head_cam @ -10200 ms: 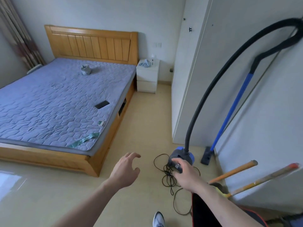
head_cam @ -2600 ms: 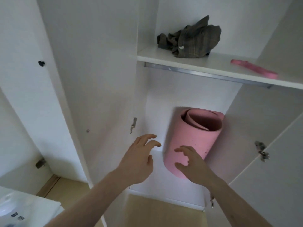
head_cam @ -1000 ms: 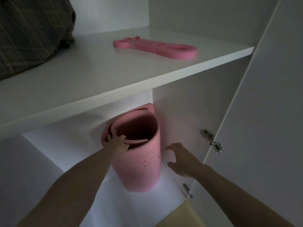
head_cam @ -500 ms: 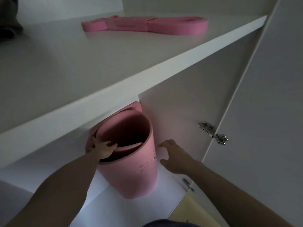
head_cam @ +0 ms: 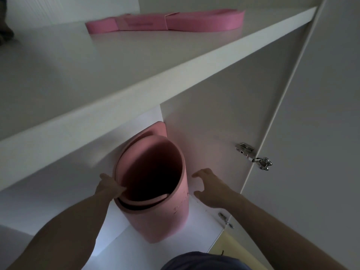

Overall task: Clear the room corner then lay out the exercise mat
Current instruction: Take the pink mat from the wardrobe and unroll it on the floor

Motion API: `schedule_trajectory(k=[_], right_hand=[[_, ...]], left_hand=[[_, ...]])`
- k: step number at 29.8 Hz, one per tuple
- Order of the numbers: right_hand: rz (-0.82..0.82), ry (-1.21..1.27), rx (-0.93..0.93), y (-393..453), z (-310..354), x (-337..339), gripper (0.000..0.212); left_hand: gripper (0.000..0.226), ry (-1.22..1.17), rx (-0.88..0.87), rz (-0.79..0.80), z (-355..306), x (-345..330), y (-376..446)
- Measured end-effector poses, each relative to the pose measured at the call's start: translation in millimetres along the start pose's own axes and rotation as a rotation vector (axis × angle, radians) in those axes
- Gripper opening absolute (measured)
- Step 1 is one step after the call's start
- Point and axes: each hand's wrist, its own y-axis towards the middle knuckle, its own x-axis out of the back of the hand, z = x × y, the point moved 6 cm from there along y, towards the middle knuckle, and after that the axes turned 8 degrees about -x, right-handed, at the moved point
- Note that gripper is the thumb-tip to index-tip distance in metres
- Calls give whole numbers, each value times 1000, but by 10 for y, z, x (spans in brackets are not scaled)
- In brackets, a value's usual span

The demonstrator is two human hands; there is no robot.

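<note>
Much of the view is dim inside the white wardrobe, and a good deal is cut off. A dark bundle of cloth (head_cam: 5, 30) shows only as a sliver at the upper left edge of the shelf (head_cam: 148, 88), too little to tell what it is. The lower end of the rolled pink exercise mat (head_cam: 155, 203) is hard to follow where it meets the wardrobe floor (head_cam: 202, 217), and the inside of the roll is in deep shadow. A dark rounded shape at the bottom edge, probably the person's clothing, is cropped.

The mat stands on end in the lower compartment under the shelf, its loose outer flap touching the right side panel (head_cam: 214, 123). The left hand (head_cam: 109, 185) grips the top rim of the roll on its left side, fingers curled over the edge into the opening. The right hand (head_cam: 209, 187) is spread with fingers relaxed just beside the mat's right wall, and whether a fingertip touches it cannot be told. A flat pink strap (head_cam: 165, 22) lies on the shelf above. Two metal hinges (head_cam: 253, 155) sit on the edge by the open door (head_cam: 311, 133).

Compared with half a second ago, the left hand keeps its hold on the rim, the right hand sits a little nearer the mat, and the roll looks slightly more tilted toward the camera
</note>
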Motion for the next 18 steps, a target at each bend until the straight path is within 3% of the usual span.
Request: schedule_trajectory(k=[1,4,7,10,14,18], right_hand=[[4,3,-7,-4,-39,-4,60],[18,11,-36,-23,-139,-25,59],[49,34,-70,-49,-249,-58,59],[82,49,-97,-82,-353,-106,62],[131,77,-154,-178,-511,-209,68],[165,97,-204,-293,-684,-260,74]], left_hand=[[107,-11,5,26,11,-23,-26],[70,-37,-27,120,-99,-78,-112],[69,67,-123,208,-277,-129,-233],[64,48,-94,325,-338,-280,-446],[77,88,-135,240,-321,-435,-606],[62,132,-285,190,-468,-455,-830]])
